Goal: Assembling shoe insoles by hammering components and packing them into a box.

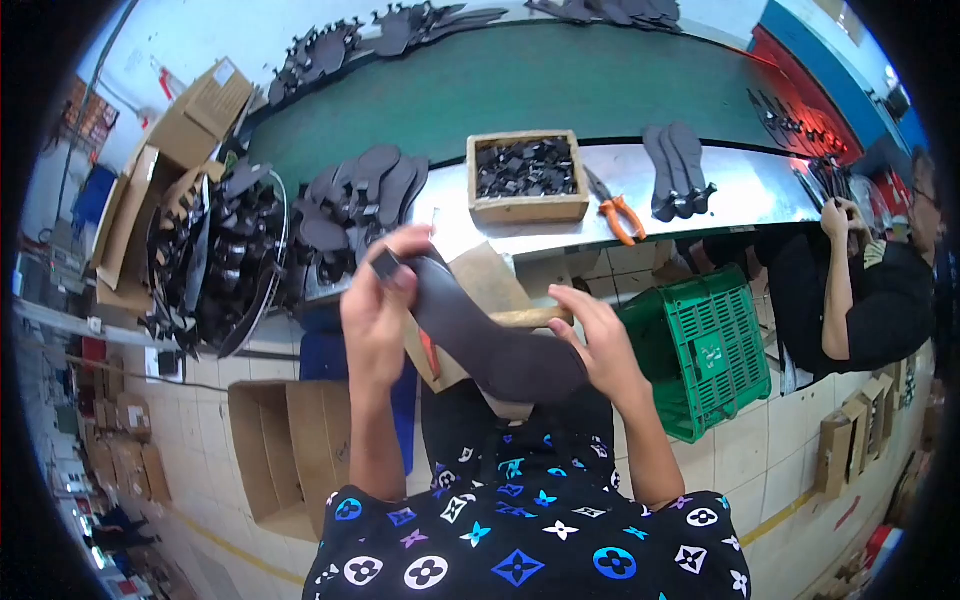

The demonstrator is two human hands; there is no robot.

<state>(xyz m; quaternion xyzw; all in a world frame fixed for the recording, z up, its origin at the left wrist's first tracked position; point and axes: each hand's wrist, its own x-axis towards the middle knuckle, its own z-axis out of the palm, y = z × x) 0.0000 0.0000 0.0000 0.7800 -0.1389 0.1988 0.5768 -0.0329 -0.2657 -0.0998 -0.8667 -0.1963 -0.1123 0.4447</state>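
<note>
Gripping a dark, curved sole (480,340) above the lap, a worker in a patterned black shirt (515,550) bends over the job in the head camera's view. The left hand (375,310) has its fingers closed on the sole's upper end, where a small black piece (385,266) shows between thumb and fingertips. The right hand (605,350) is at the wider, lower end, its fingers extended; whether they grip the sole or only steady it cannot be told. A wooden handle (530,317) runs from behind the sole toward the right thumb, its far end hidden.

Beyond the hands, a metal counter (445,205) fronts a green belt (480,90). On the counter sits a wooden box (530,210) filled with small black parts (530,168), with orange-handled pliers (622,220) just beside it and three strapped soles (680,165) farther right. A pile of dark soles (375,185) lies to the left of the box, near a round container (283,215) heaped with glossy black pieces (230,255). An open cardboard box (310,450) stands on the tiled floor at left, and a green plastic crate (720,350) is tilted at right. Past the crate, a co-worker in black (880,310) sits with hands (840,218) raised at the counter's end.
</note>
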